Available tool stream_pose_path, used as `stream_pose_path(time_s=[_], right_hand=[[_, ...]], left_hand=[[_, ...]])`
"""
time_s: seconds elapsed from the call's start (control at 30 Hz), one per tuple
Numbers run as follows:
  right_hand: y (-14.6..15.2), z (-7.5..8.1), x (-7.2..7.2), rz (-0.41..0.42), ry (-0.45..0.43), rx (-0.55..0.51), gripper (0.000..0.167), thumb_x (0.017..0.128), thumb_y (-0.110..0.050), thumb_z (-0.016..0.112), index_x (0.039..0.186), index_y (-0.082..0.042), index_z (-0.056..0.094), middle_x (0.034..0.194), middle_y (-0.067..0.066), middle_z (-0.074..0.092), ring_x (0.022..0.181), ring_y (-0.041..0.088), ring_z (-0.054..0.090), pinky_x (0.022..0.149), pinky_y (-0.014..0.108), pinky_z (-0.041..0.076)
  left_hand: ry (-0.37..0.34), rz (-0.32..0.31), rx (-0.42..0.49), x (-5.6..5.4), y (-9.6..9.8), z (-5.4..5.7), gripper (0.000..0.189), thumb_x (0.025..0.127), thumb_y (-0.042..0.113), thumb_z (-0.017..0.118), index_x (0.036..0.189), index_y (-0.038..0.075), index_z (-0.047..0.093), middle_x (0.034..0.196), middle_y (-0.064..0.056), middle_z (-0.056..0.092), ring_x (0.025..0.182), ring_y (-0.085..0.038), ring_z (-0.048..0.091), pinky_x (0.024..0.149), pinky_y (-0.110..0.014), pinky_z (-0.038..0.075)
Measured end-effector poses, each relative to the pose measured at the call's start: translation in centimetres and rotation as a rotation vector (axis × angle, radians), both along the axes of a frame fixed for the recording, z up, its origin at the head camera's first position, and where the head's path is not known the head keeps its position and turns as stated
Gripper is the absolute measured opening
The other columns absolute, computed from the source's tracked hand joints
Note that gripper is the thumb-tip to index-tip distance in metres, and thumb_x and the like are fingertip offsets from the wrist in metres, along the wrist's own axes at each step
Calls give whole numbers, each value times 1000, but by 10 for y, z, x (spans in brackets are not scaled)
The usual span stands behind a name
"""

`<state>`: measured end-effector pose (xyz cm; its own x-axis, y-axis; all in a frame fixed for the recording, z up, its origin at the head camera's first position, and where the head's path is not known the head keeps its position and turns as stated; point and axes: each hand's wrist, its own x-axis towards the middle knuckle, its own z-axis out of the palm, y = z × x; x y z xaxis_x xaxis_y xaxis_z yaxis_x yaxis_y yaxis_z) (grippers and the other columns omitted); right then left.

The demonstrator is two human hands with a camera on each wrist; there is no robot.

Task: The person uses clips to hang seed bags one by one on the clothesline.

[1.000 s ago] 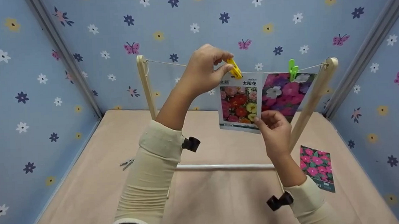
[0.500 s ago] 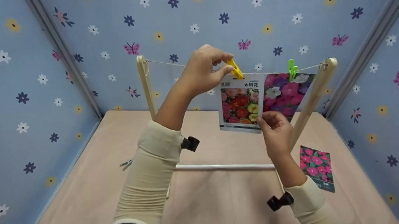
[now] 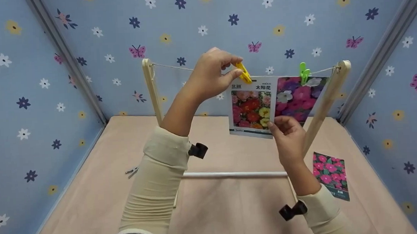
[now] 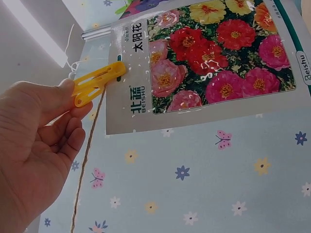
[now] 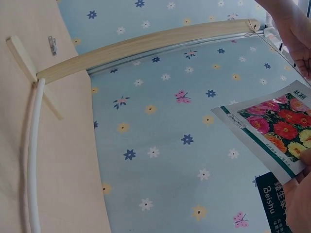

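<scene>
My left hand (image 3: pixel 214 73) pinches a yellow clothespin (image 3: pixel 244 73) between thumb and index finger. In the left wrist view the nose of the clothespin (image 4: pixel 99 78) lies over the top edge of a flower seed packet (image 4: pixel 214 53), right at the string (image 4: pixel 89 145). The packet (image 3: pixel 251 109) hangs upright below the string in the head view, printed with red, pink and yellow blooms. My right hand (image 3: pixel 291 139) pinches its lower right edge with thumb and fingers. Just right of it, a second packet (image 3: pixel 296 94) with purple-pink flowers hangs from a green clothespin (image 3: pixel 303 73).
The string (image 3: pixel 173 66) spans two wooden posts, left (image 3: pixel 152 93) and right (image 3: pixel 325 107), joined low down by a white rod (image 3: pixel 233 174). A pink-flowered packet (image 3: pixel 330 175) lies on the table at right. A grey clothespin (image 3: pixel 131 172) lies at left, beside my sleeve.
The packet has shifted very slightly to the right and turned a little more face-on. Both hands keep their hold and have scarcely moved.
</scene>
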<state>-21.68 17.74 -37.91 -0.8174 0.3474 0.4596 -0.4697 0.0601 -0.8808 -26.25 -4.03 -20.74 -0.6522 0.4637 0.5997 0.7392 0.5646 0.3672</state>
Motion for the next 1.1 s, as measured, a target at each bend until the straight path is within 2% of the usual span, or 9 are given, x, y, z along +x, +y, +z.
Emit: stream_pose_path(time_s=[0.2,0.37,0.6,0.9,1.1], right_hand=[[1,-3,2,15,-5,41,18,85,0,73,98,8,65,88,6,68,82,15,65,71,22,54],[3,-5,4,46,46,56,21,85,2,72,102,12,65,89,7,70,82,15,65,70,22,53],[9,-8,7,52,103,97,17,87,3,70,100,12,66,96,20,68,87,20,66,77,25,55],[18,-12,14,49,91,111,20,87,-1,71,102,10,65,96,19,66,79,17,67,73,25,57],[22,-10,20,37,103,136,19,86,8,68,103,15,62,96,25,63,81,13,65,71,22,56]], left_hand=[[-21,-6,-5,-1,0,-1,28,95,21,66,118,6,70,110,-4,69,95,-19,51,83,-24,43],[-14,-9,-14,-2,1,-2,28,95,22,65,119,7,70,109,-4,69,93,-19,50,82,-26,42],[-27,18,-20,-2,1,-2,31,95,26,65,121,9,69,110,-3,69,96,-18,51,83,-25,43],[-28,29,-28,-1,0,-2,34,94,26,67,123,8,68,112,-4,68,96,-18,50,83,-26,42],[-20,33,-24,0,-3,-3,38,92,27,69,125,9,67,117,-3,66,99,-18,50,85,-27,42]])
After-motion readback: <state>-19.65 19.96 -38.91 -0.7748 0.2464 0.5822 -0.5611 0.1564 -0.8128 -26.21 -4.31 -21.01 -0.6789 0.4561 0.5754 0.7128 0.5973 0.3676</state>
